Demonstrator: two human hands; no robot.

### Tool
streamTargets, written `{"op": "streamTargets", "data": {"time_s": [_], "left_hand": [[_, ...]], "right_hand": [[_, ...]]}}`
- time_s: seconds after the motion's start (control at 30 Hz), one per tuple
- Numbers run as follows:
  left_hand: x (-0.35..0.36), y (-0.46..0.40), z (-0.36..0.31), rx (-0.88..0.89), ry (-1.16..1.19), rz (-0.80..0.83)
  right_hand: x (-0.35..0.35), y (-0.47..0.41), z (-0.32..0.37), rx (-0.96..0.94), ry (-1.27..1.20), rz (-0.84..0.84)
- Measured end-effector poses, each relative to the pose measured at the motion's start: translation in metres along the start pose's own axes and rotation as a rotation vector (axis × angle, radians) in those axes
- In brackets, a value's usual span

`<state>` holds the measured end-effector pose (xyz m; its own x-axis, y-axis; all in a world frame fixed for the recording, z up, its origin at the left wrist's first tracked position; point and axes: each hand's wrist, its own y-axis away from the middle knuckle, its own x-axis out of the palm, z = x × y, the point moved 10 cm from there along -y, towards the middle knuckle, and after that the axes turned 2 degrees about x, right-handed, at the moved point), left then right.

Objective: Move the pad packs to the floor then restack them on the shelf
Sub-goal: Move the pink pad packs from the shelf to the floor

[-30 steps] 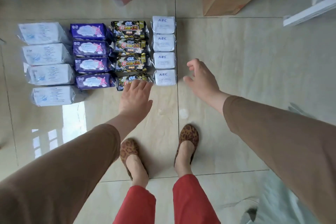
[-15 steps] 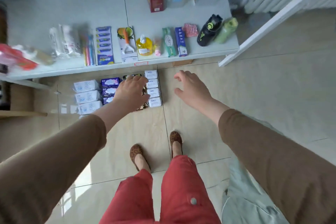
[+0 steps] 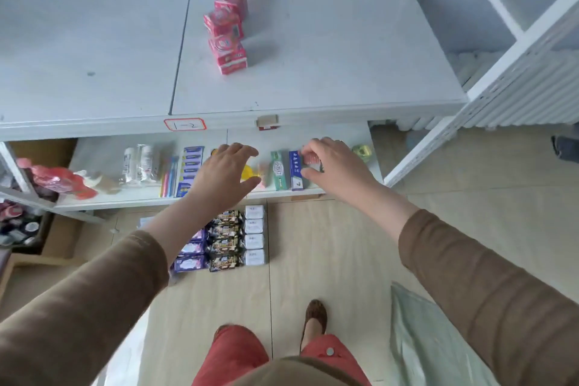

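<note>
Several pink pad packs (image 3: 227, 31) stand in a row on the white top shelf (image 3: 329, 66). On the floor below lie rows of packs: white ones (image 3: 254, 240), black ones (image 3: 225, 241) and purple ones (image 3: 190, 262), partly hidden by my left forearm. My left hand (image 3: 224, 175) is raised in front of the lower shelf with fingers spread and relaxed, holding nothing. My right hand (image 3: 332, 166) hovers beside it at the same height, fingers loosely bent and empty.
The lower shelf (image 3: 103, 194) holds toothpaste boxes (image 3: 288, 170), toothbrushes (image 3: 188, 171) and small bottles. A label reading 1-2 (image 3: 185, 124) marks the top shelf's edge. A white rack (image 3: 501, 50) stands right. A cardboard box (image 3: 59, 238) sits at left, and a pale bag (image 3: 432, 338) lies by my feet.
I have stood up from the floor packs. Both hands rose, still empty, from floor level to the height of the lower shelf, and the top shelf with pink packs came into view.
</note>
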<state>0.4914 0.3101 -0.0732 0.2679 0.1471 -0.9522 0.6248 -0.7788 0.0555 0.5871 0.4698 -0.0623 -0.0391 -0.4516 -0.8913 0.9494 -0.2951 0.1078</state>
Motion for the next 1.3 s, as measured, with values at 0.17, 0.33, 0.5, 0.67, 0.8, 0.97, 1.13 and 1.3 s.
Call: {"op": "streamTargets", "data": {"time_s": [0.17,0.33,0.5,0.67,0.8,0.97,1.13,1.3], "left_hand": [[-0.05,-0.034,0.014,-0.066,0.02,-0.108],[-0.08,-0.074,0.054,-0.105,0.033,-0.143],[-0.103,-0.111,0.097,-0.153,0.075,-0.173],[-0.121,-0.146,0.136,-0.203,0.115,-0.206],[-0.131,-0.178,0.167,-0.262,0.164,-0.258],[-0.133,-0.227,0.203,-0.378,0.253,-0.275],[-0.137,-0.284,0.222,-0.412,0.329,-0.28],[-0.111,-0.327,0.235,-0.463,0.42,-0.061]], "right_hand": [[-0.04,-0.061,0.017,-0.076,-0.034,-0.027],[-0.056,-0.128,0.04,-0.088,-0.08,-0.063],[-0.052,-0.196,0.049,0.004,-0.184,-0.053],[-0.041,-0.264,0.063,0.041,-0.259,-0.063],[-0.034,-0.313,0.082,-0.052,-0.238,-0.072],[-0.008,-0.344,0.096,-0.264,-0.095,0.093],[0.005,-0.355,0.087,-0.357,-0.079,0.238],[0.005,-0.357,0.087,-0.341,-0.203,0.27]]}}
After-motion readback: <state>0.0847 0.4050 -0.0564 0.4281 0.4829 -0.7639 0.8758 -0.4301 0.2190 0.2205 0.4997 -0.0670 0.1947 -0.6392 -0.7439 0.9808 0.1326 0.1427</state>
